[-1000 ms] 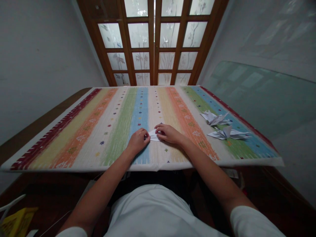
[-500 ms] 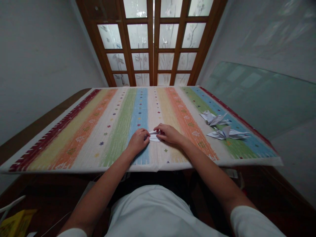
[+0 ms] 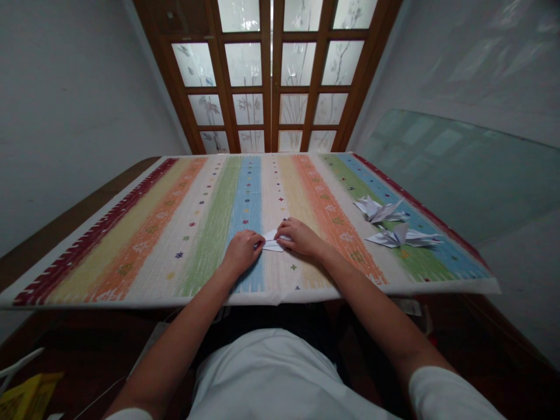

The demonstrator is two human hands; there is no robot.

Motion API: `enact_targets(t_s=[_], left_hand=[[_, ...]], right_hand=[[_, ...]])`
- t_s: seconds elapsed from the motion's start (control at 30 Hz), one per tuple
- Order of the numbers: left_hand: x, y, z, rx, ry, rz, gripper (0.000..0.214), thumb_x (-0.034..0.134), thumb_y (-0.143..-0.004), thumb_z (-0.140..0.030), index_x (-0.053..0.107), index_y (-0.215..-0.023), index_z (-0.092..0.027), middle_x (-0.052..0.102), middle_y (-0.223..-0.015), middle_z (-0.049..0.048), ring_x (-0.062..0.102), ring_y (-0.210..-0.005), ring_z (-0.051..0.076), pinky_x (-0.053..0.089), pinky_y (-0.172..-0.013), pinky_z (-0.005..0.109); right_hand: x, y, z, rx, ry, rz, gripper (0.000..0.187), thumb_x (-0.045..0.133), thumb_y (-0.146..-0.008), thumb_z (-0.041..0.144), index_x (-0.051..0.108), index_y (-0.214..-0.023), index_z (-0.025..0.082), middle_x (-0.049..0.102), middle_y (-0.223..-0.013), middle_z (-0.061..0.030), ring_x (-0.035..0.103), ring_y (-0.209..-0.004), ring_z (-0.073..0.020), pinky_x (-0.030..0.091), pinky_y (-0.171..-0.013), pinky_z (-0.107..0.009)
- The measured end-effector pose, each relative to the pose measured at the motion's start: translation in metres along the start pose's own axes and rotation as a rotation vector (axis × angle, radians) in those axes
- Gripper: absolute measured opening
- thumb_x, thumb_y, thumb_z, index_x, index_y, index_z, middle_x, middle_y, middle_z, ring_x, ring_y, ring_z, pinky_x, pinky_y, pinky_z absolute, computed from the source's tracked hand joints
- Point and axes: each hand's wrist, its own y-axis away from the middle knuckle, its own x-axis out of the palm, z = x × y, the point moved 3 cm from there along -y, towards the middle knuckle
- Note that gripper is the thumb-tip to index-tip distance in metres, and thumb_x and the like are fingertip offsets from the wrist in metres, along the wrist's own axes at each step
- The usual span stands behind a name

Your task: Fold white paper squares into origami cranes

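Observation:
A small folded white paper lies on the striped tablecloth between my hands, low at the table's near side. My left hand pinches its left end between thumb and fingertips. On the right end, my right hand has its fingers closed over the paper's edge. A dark crease or line runs across the paper's middle. Both ends of the sheet are partly hidden under my fingers. To the right, two folded paper cranes sit on the cloth: a farther crane and a nearer crane.
The striped tablecloth covers the table up to its near edge. Wooden doors with glass panes stand behind it. A glass panel leans at the right wall. On the floor at lower left is a yellow bag.
The paper between my hands shows more of its surface and looks opened wider. My left hand has shifted very slightly left; the cranes are unmoved.

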Motion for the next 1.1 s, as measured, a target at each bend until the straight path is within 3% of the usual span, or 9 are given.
enact_targets(t_s=[0.27, 0.53, 0.87, 0.97, 1.1], left_hand=[[-0.004, -0.001, -0.001, -0.017, -0.057, 0.061, 0.022, 0.063, -0.100, -0.017, 0.085, -0.098, -0.022, 0.082, -0.099, 0.0117, 0.073, -0.089, 0.027, 0.053, -0.090, 0.040], [0.003, -0.003, -0.008, 0.110, 0.033, 0.078, 0.029, 0.058, -0.101, -0.008, 0.084, -0.109, -0.019, 0.080, -0.113, 0.0131, 0.072, -0.107, 0.026, 0.056, -0.100, 0.039], [0.003, 0.001, -0.010, 0.128, 0.031, 0.096, 0.027, 0.060, -0.098, -0.007, 0.082, -0.104, -0.022, 0.080, -0.108, 0.0109, 0.072, -0.103, 0.025, 0.056, -0.094, 0.037], [0.004, 0.001, -0.011, 0.138, 0.016, 0.108, 0.029, 0.059, -0.098, -0.006, 0.081, -0.105, -0.023, 0.081, -0.111, 0.0100, 0.071, -0.104, 0.025, 0.056, -0.093, 0.036], [0.002, 0.003, -0.013, 0.156, 0.005, 0.104, 0.026, 0.056, -0.103, -0.012, 0.079, -0.108, -0.021, 0.080, -0.114, 0.0110, 0.071, -0.108, 0.026, 0.055, -0.097, 0.038]], right_hand=[[0.001, -0.001, -0.005, 0.109, -0.078, 0.006, 0.012, 0.076, -0.095, 0.017, 0.088, -0.097, 0.021, 0.079, -0.102, -0.0099, 0.068, -0.099, -0.0243, 0.050, -0.094, -0.037], [0.003, -0.001, -0.002, 0.049, -0.065, -0.003, 0.016, 0.072, -0.096, 0.014, 0.087, -0.098, 0.021, 0.081, -0.112, -0.0112, 0.071, -0.103, -0.0234, 0.053, -0.096, -0.036], [-0.004, 0.005, -0.002, 0.054, -0.076, 0.044, 0.017, 0.071, -0.097, 0.020, 0.087, -0.101, 0.025, 0.086, -0.108, -0.0084, 0.079, -0.099, -0.0240, 0.055, -0.090, -0.032], [-0.007, 0.008, -0.002, 0.032, -0.134, 0.087, 0.011, 0.080, -0.091, 0.026, 0.088, -0.099, 0.027, 0.086, -0.119, -0.0082, 0.080, -0.107, -0.0256, 0.055, -0.094, -0.033], [-0.010, 0.014, -0.003, 0.055, -0.188, 0.110, 0.023, 0.088, -0.083, 0.030, 0.087, -0.106, 0.024, 0.085, -0.120, -0.0085, 0.081, -0.096, -0.0240, 0.055, -0.085, -0.029]])
